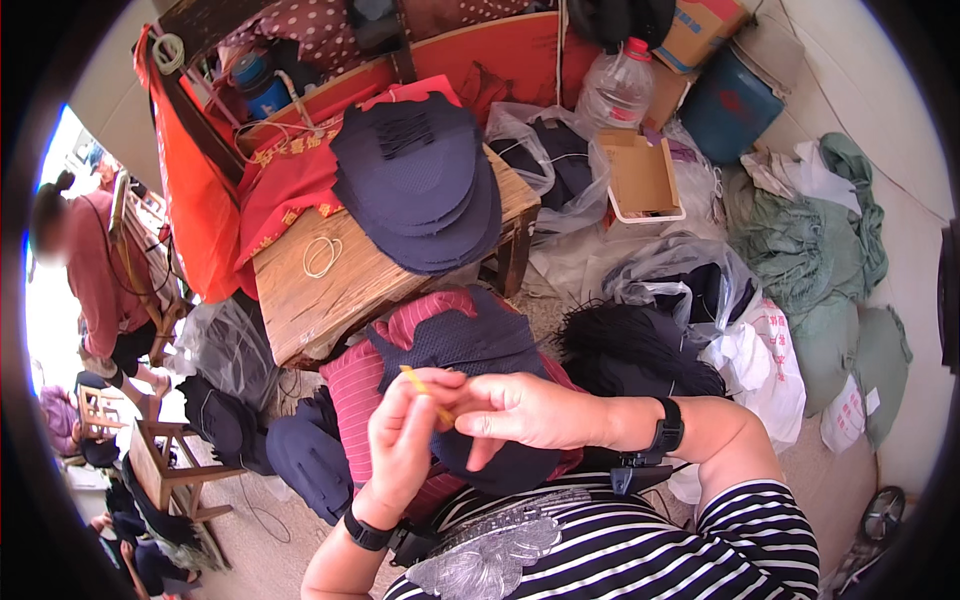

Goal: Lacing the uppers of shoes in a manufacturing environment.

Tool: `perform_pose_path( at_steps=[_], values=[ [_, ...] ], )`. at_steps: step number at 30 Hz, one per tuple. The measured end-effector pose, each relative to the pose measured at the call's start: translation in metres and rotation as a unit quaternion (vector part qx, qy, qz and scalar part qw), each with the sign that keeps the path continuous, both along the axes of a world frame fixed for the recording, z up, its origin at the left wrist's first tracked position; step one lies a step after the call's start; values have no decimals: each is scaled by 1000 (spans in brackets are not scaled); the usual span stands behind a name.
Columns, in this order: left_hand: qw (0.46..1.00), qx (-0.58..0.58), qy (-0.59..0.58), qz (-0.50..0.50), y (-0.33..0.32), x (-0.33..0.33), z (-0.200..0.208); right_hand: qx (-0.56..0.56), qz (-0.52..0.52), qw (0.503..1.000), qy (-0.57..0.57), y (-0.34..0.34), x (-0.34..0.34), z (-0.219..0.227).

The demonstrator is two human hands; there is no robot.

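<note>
Above my lap, my left hand is closed with a slim yellow stick-like thing pinched between thumb and fingers. My right hand comes in from the right, its fingers bent together at the lower end of the yellow thing. Motion smears that spot, so what the right fingertips grip cannot be made out. Under both hands, navy textured fabric pieces with rounded ends lie over a red striped cloth on my lap.
Ahead stands a wooden table with a stack of navy fabric pieces and a pale cord loop. Black fringed material lies at my right, near plastic bags and an open cardboard box. Another person is far left.
</note>
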State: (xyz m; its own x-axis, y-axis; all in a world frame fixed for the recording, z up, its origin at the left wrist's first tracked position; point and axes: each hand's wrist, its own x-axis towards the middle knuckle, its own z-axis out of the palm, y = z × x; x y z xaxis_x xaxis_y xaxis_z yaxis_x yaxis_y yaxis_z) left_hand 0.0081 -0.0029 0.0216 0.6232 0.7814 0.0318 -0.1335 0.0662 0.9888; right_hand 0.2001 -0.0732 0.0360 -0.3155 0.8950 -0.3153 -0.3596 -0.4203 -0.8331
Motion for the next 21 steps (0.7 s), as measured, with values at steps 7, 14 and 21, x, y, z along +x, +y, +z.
perform_pose_path(
  at_steps=[7,14,21],
  values=[
    [989,-144,-44,-11,20,-18,-3,348,-179,699,-598,13,53,-25],
    [952,225,185,91,9,6,0,26,-132,966,-221,19,42,-45],
    [900,386,183,86,19,20,4,390,-8,804,-449,-17,13,-31]
  ],
)
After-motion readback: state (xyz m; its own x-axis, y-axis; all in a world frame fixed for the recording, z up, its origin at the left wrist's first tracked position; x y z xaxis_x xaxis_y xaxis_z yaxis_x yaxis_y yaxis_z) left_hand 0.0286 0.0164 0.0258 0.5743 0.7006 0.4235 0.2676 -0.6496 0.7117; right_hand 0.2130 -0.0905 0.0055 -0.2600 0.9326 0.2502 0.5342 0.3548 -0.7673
